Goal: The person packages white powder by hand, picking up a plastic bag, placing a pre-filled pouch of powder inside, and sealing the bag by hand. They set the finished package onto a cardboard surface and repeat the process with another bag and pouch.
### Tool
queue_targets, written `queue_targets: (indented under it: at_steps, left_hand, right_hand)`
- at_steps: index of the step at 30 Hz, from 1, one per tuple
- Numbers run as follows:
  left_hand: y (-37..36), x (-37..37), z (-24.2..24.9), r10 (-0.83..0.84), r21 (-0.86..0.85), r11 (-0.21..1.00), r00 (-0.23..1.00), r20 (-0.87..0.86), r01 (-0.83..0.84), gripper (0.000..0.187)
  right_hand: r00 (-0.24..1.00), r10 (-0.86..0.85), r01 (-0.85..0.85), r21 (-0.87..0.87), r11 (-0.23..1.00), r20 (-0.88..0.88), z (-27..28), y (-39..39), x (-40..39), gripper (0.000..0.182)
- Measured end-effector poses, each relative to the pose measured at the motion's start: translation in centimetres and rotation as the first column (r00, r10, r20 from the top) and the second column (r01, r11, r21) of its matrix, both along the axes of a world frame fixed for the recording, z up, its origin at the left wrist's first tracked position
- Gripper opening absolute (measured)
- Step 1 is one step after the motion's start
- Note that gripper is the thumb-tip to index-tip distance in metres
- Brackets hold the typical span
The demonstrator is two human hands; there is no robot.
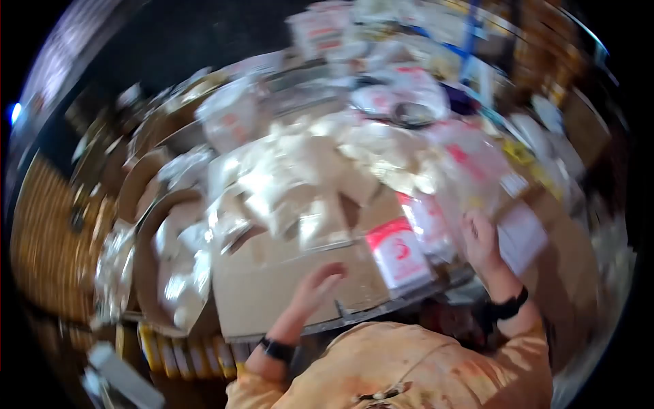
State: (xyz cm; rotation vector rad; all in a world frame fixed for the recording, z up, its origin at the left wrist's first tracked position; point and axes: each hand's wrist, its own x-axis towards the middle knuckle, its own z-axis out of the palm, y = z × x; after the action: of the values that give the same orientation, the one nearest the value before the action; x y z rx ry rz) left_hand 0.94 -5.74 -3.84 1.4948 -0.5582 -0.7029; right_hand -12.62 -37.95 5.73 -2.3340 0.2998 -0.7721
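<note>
My left hand (319,286) hovers over the front part of a cardboard-covered table (272,290), fingers stretched out and holding nothing. My right hand (480,238) is at the right, beside a clear plastic bag with red print (470,163); its fingers are blurred, and whether they grip the bag is unclear. Between my hands lie a white packet with a red top (400,255) and a second red-and-white packet (430,225). Behind them is a heap of clear bags with pale contents (293,174).
Round cardboard drums (146,262) holding plastic bags stand along the left. A white sheet (521,235) lies right of my right hand. Yellow packs (180,354) are low at the left. More bags and a blue post (470,41) are at the back.
</note>
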Motion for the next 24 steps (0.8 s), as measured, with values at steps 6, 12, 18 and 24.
queue_targets:
  at_steps: [6, 12, 18, 24]
  left_hand:
    - [-1.7, -1.9, 3.4, 0.075, -0.181, 0.980, 0.997, -0.025, -0.078, 0.023]
    - [1.9, -3.0, 1.2, 0.407, -0.149, 0.893, 0.903, -0.137, -0.425, 0.017]
    - [5.0, -2.5, 0.7, 0.591, -0.099, 0.795, 0.801, -0.096, -0.598, 0.016]
    - [5.3, -2.4, 0.9, 0.660, -0.093, 0.749, 0.752, 0.008, -0.656, 0.016]
  right_hand:
    - [0.854, 0.521, -0.521, -0.063, 0.851, -0.014, -3.0, 13.7, 8.1, 0.005]
    - [0.773, 0.628, -0.628, 0.037, 0.777, -0.085, -3.8, 18.3, 10.1, 0.006]
    - [0.660, 0.752, -0.745, -0.142, 0.652, -0.008, -3.5, 21.5, 11.1, 0.019]
    - [0.606, 0.789, -0.632, 0.539, 0.557, -0.105, -4.9, 23.1, 10.8, 0.023]
